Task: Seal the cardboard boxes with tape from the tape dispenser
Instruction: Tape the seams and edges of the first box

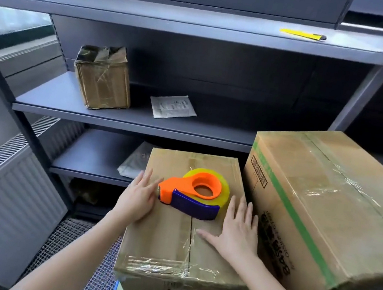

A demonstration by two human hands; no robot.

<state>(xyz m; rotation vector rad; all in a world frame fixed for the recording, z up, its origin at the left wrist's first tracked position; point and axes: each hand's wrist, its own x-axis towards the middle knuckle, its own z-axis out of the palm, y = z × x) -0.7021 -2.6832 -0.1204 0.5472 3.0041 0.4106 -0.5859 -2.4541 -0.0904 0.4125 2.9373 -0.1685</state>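
Note:
A small cardboard box (170, 239) sits in front of me, its top flaps closed along a centre seam with clear tape at the near end. An orange and blue tape dispenser (193, 196) with a yellowish roll lies on its top. My left hand (138, 199) rests flat on the box's left edge, fingertips beside the dispenser's orange nose. My right hand (234, 229) lies flat on the top at the right, thumb stretched toward the seam. A larger taped cardboard box (326, 206) with a green stripe stands directly to the right.
Dark metal shelving (139, 119) stands behind. On the middle shelf are a taped small carton (102, 78) and a white packet (172, 106). A yellow utility knife (303, 34) lies on the upper shelf. A plastic bag (135, 161) lies on the lower shelf.

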